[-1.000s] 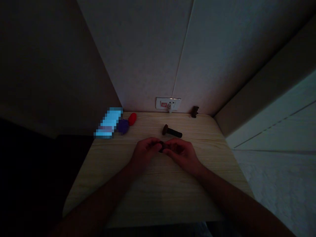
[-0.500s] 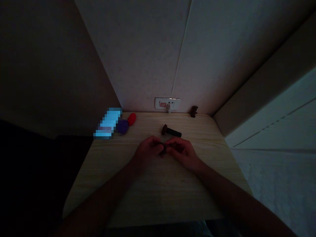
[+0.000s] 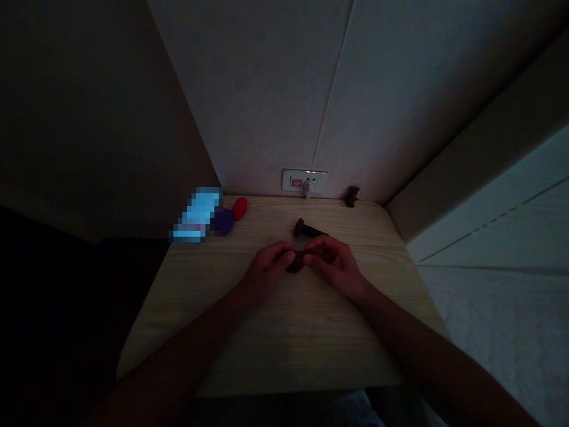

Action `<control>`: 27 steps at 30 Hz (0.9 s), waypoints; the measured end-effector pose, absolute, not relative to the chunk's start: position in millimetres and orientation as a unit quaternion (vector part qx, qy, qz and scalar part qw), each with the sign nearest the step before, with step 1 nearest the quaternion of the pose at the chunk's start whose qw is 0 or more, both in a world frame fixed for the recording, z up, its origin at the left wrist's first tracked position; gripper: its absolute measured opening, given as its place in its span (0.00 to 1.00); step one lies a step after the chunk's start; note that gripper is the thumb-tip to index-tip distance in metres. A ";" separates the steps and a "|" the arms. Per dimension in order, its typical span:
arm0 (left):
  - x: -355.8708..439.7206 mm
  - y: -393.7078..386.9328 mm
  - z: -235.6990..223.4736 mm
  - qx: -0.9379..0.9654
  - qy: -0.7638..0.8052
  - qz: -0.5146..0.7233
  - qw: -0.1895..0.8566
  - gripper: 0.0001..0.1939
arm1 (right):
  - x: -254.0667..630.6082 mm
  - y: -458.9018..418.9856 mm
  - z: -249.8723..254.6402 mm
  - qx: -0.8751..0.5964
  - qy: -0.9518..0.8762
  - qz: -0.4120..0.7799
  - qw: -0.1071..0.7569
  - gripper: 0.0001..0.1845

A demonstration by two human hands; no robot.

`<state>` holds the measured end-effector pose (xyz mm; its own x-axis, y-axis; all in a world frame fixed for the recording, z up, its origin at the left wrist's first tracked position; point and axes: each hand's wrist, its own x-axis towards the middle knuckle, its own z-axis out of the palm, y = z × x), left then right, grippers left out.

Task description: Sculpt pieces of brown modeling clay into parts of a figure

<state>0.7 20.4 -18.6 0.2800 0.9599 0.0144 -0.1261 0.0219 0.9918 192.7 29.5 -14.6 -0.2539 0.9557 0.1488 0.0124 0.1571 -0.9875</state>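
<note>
Left hand (image 3: pixel 265 270) and right hand (image 3: pixel 336 267) pinch a small dark-brown lump (image 3: pixel 295 265) between them — black, brown-headed cylindrical rod (image 3: pixel 313 230) lies roughly crosswise, just beyond the right.

Wooden table (image 3: pixel 284 344), dark bolt (image 3: pixel 299 227) just beyond right hand (image 3: pixel 335 264), purple lump (image 3: pixel 223 222) and red lump (image 3: pixel 240 208) beyond left hand (image 3: pixel 269 267), dark piece (image 3: pixel 351 196) farther beyond right.

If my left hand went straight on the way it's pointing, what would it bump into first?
Your left hand would likely meet the dark piece already at its fingers, then your right hand just beyond. Depth is hard to judge in this dim view.
</note>
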 end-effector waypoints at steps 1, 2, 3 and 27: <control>1.1 21.1 -19.1 0.517 0.380 0.459 0.614 0.11 | 193.0 30.6 -15.7 -0.402 -0.602 0.507 0.469 0.15; 1.6 21.8 -19.4 0.504 0.369 0.464 0.628 0.11 | 193.3 31.7 -16.9 -0.403 -0.602 0.500 0.474 0.15; 2.2 22.4 -19.7 0.494 0.360 0.468 0.638 0.10 | 193.7 32.5 -18.0 -0.403 -0.608 0.488 0.480 0.14; 7.5 18.1 -23.1 0.404 0.390 0.573 0.597 0.09 | 184.2 20.7 -15.9 -0.371 -0.781 0.264 0.427 0.16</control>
